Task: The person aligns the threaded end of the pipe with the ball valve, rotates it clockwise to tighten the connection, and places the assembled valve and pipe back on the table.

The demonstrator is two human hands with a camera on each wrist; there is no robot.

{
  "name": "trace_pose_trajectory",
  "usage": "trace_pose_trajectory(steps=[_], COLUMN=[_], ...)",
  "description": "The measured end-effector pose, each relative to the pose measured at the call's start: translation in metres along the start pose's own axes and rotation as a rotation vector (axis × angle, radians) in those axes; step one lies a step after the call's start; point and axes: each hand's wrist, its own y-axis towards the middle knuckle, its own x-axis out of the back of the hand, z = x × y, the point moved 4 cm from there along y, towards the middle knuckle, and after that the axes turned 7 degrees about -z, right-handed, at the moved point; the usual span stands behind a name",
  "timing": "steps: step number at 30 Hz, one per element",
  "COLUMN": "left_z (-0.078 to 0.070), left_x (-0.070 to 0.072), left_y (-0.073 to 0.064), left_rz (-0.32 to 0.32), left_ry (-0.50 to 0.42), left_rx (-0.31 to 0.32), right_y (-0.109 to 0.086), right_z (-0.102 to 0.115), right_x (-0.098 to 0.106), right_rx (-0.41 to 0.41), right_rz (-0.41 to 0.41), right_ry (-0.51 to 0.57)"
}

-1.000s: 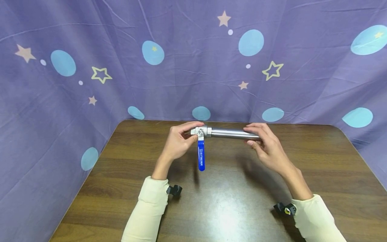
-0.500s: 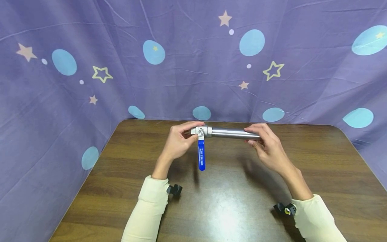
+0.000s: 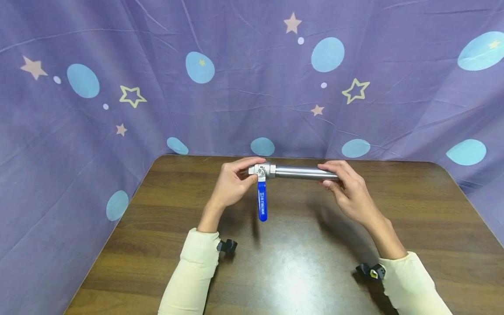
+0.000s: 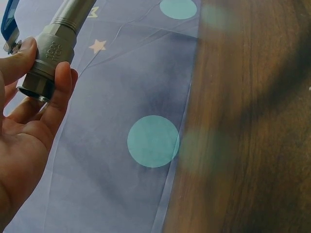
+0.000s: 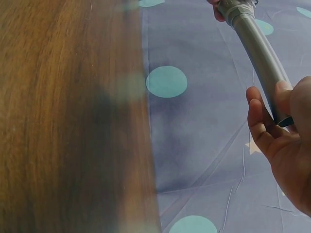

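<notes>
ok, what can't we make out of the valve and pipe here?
Pipe: right end hidden behind the right hand in head view, partly covered by it in right wrist view.
Blue handle: some print too small in head view; tip cut off by the top edge in left wrist view.
Valve: partly cut off by the top edge in right wrist view.

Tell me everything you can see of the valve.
The valve has a silvery, metallic-looking body with flat-sided ends and raised marks. Its blue handle, with pale lettering, is fixed by a nut and points toward the person, crosswise to the pipe. One end meets that pipe; the other is open. It is held sideways above the table, the left hand gripping it between thumb and fingers.
</notes>
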Motion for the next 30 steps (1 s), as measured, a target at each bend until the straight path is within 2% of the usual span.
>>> trace_pose_trajectory(steps=[10,17,24,30], left_z=[-0.0007,0.0003,0.0006,0.0004], left_x=[-0.0001,-0.0002,0.0002,0.0001], left_y=[0.0004,0.0005,-0.0001,0.0005], left_rz=[-0.001,0.002,0.0,-0.006], left_ry=[-0.001,-0.005,-0.005,-0.006], left_rx=[0.0,0.002,0.008,-0.001], right_y=[-0.0024,-0.0021,-0.0022,-0.0024], right_z=[-0.0047,-0.0034,-0.0036,-0.0018], right_x=[-0.0008,-0.0013,-0.0005,0.0], right_rx=[-0.08,-0.048,-0.075,-0.077], right_rz=[0.048,0.041,0.054,0.024], right_ry=[0.003,0.0,-0.01,-0.022])
